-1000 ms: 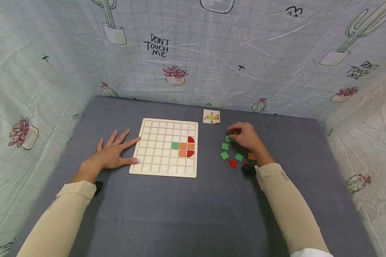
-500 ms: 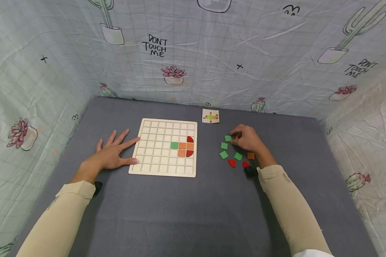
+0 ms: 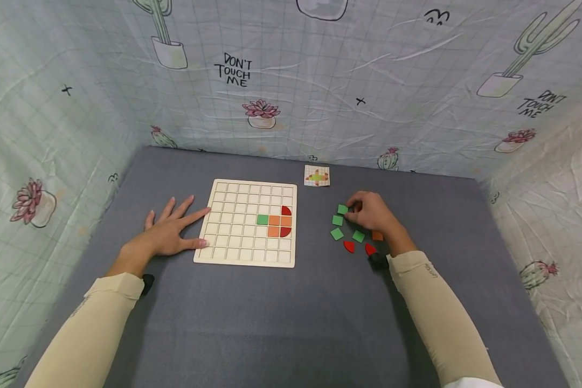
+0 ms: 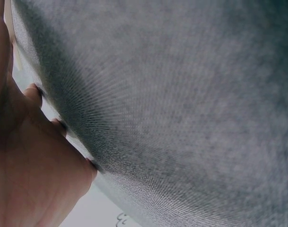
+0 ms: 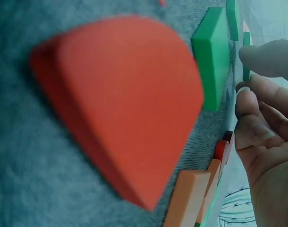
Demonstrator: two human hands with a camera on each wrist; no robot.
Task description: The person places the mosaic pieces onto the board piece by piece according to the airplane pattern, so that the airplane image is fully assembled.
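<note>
Two hands on a grey desk (image 3: 281,323). Left hand (image 3: 167,231) released, lying flat with fingers spread, fingertips touching the left edge of a wooden grid board (image 3: 233,250). On the board, right side: one green square (image 3: 262,219), orange squares (image 3: 279,220) beside it, two red quarter-rounds (image 3: 286,210) above and below. Right hand (image 3: 374,211) among loose pieces, fingers curled, fingertips at a green tile (image 3: 343,209); cannot tell whether actually pinched or only touched. Nearby on the desk, more green tiles (image 3: 337,234), an orange tile (image 3: 378,235) partly under the wrist, two red pieces (image 3: 350,246). Farther back, a small pattern card (image 3: 317,175) near the cactus-print cloth wall (image 3: 320,81).
</note>
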